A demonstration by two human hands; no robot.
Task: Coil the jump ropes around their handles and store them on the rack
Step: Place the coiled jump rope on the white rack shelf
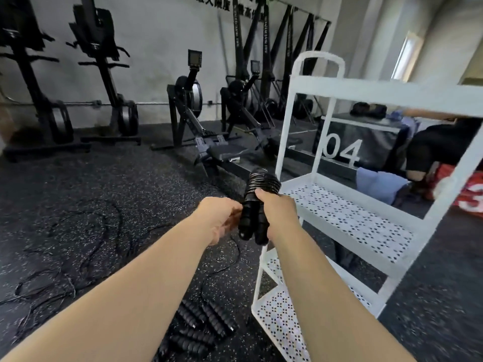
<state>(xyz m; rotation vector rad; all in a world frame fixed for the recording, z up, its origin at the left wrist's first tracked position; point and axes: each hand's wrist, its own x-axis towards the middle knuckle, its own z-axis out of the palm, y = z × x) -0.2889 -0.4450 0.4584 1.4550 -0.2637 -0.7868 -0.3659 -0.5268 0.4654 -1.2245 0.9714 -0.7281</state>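
My right hand [278, 210] grips a pair of black ribbed jump rope handles [251, 223], held upright side by side, with thin rope coiled around their upper part [262, 182]. My left hand [219, 218] touches the left side of the handles with curled fingers. The bundle hangs just left of the white metal rack [347, 212], level with its perforated middle shelf. More black handles [203, 325] lie on the floor below my arms, and loose black ropes [78, 239] sprawl over the floor to the left.
The rack has perforated shelves and a top rail [392, 92]. Rowing machines [193, 118] stand along the back wall. Behind the rack are a black box marked 04 [360, 147], a seated person [444, 147] and a red bag [467, 194].
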